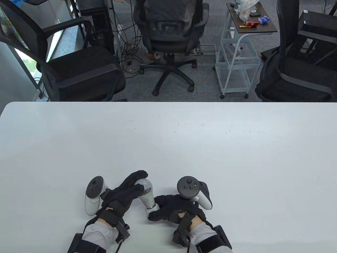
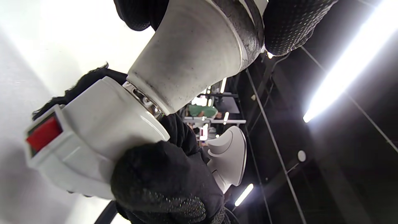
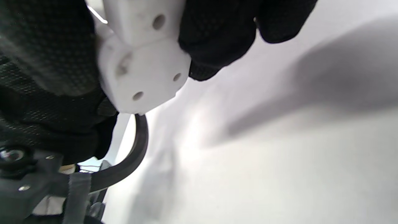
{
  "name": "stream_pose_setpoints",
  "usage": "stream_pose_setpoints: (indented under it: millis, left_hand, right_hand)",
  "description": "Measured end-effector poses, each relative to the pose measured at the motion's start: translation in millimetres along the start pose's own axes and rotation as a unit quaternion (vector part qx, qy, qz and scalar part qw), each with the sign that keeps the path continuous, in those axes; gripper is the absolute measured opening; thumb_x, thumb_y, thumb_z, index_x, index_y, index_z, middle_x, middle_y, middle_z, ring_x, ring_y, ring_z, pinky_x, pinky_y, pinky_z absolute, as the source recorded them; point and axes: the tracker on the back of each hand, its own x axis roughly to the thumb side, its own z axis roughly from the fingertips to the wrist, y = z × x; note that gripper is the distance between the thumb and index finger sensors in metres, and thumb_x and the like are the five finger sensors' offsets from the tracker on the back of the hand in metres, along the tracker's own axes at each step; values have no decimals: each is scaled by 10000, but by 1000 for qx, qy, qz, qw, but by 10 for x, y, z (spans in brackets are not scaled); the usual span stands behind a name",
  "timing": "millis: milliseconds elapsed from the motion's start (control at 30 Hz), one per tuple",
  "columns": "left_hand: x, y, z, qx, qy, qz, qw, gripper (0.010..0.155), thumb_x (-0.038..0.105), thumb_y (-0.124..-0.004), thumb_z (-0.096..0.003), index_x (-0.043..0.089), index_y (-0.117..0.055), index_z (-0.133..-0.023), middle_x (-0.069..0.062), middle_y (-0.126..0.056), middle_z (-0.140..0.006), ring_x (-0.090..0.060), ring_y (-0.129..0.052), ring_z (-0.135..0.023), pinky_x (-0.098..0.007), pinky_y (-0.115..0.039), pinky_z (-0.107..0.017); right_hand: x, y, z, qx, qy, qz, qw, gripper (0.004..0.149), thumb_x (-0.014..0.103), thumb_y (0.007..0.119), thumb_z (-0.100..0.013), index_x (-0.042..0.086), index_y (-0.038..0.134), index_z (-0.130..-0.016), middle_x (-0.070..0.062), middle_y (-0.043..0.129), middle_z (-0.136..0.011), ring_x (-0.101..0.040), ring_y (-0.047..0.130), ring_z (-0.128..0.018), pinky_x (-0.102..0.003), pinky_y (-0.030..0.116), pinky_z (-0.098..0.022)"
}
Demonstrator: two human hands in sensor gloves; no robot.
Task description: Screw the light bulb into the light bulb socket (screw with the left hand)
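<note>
A white light bulb (image 1: 146, 191) sits with its metal base in a white socket (image 1: 152, 208) near the table's front edge. My left hand (image 1: 126, 192) grips the bulb's round top with its fingers wrapped over it. My right hand (image 1: 171, 209) holds the socket from the right. In the left wrist view the bulb's cone (image 2: 189, 59) meets the socket (image 2: 102, 130), which has a red button (image 2: 43, 133), and a little metal thread shows between them. The right wrist view shows the socket's underside (image 3: 143, 68) held between gloved fingers (image 3: 217, 40).
The white table (image 1: 168, 142) stretches ahead of both hands. Beyond its far edge stand office chairs (image 1: 168, 39) and a small white trolley (image 1: 237, 60).
</note>
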Motion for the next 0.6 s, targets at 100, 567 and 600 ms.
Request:
stream_pose_setpoints:
  millis: [100, 567, 600]
  left_hand:
    - [5, -26, -15, -13, -20, 21, 999, 651, 534, -743, -642, 276, -496, -1185, -273, -627, -1089, -513, -570, -1041, -836, -430, -671]
    - [2, -41, -40, -50, -56, 76, 994, 643, 518, -771, -622, 267, -550, -1171, -261, -666, -1082, -500, -616, -1035, -835, -449, -679]
    - [-4, -42, -40, -50, -54, 79, 994, 644, 516, -771, -621, 270, -548, -1173, -266, -661, -1085, -506, -609, -1036, -837, -447, -677]
  right_hand:
    - [-6, -1, -9, 18, -21, -24, 999, 626, 451, 973, -409, 74, 781, -870, -227, 894, -779, -261, 927, -453, -595, 682, -596]
    - [40, 9, -7, 41, -68, -44, 996, 620, 444, 983, -397, 61, 802, -849, -237, 909, -750, -265, 932, -430, -597, 683, -603]
    - [41, 10, -5, 37, -63, -36, 997, 619, 441, 982, -399, 62, 798, -854, -236, 906, -757, -269, 930, -438, -602, 677, -605]
